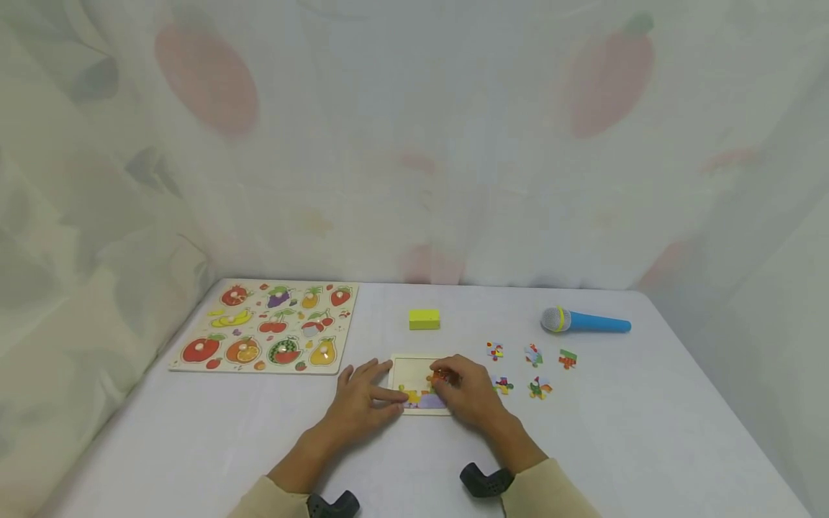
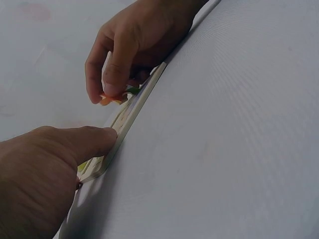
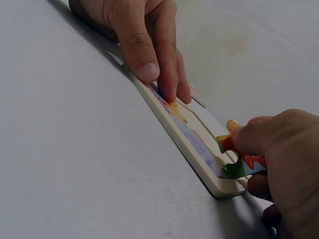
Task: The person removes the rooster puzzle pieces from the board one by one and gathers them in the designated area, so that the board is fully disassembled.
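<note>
My right hand [image 1: 471, 392] pinches a colourful jigsaw piece [image 3: 252, 164] between thumb and fingers, over the right end of a small pale puzzle tray [image 1: 411, 370]. In the right wrist view the piece is tilted, showing red, green and blue, close above the tray's rim. Several fitted pieces [image 1: 427, 401], purple and yellow, line the near side of the tray. At the tray's left end my left hand [image 1: 361, 406] rests with fingers extended. Its thumb [image 3: 142, 62] touches the near rim. Part of the tray's right side is hidden behind my right hand.
Several loose jigsaw pieces [image 1: 539, 388] lie right of the tray. Behind it stands a yellow-green block [image 1: 424, 324]. A blue toy microphone [image 1: 599, 324] lies at the back right. At the back left is a fruit peg board [image 1: 345, 338]. Curtains surround the white table [image 1: 648, 432].
</note>
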`<state>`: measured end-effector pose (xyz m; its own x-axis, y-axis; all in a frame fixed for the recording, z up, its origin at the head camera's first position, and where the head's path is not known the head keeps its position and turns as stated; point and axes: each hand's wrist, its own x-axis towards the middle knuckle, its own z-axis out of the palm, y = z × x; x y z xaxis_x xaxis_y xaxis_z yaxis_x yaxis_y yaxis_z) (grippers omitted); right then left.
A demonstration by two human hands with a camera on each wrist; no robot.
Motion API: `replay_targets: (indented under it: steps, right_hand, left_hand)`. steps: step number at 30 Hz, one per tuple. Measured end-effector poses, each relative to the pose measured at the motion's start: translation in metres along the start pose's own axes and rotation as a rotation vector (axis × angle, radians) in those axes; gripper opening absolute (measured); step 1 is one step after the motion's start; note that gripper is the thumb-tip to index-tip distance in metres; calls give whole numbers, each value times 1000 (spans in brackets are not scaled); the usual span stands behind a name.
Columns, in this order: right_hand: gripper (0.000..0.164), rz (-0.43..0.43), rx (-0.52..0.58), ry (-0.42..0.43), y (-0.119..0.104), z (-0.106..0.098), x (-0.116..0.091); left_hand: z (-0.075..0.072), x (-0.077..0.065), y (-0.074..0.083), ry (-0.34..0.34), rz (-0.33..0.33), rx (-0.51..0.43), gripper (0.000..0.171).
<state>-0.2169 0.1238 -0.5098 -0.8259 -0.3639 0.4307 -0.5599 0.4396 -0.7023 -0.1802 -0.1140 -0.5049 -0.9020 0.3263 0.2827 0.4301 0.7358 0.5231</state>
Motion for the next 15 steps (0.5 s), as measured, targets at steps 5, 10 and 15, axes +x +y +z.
replay_targets:
  steps: [5, 10, 15]
  right_hand:
    - [12, 65, 44, 40, 1, 1, -1]
    - [7, 195, 92, 85, -1, 0, 0]
    - [5, 313, 180, 152, -3, -4, 3]
  left_hand:
    - [-1, 0, 1, -7, -9, 1, 17]
    - [-2, 0, 2, -24, -26, 1, 17]
    - [-2, 1, 2, -31, -32, 2, 16]
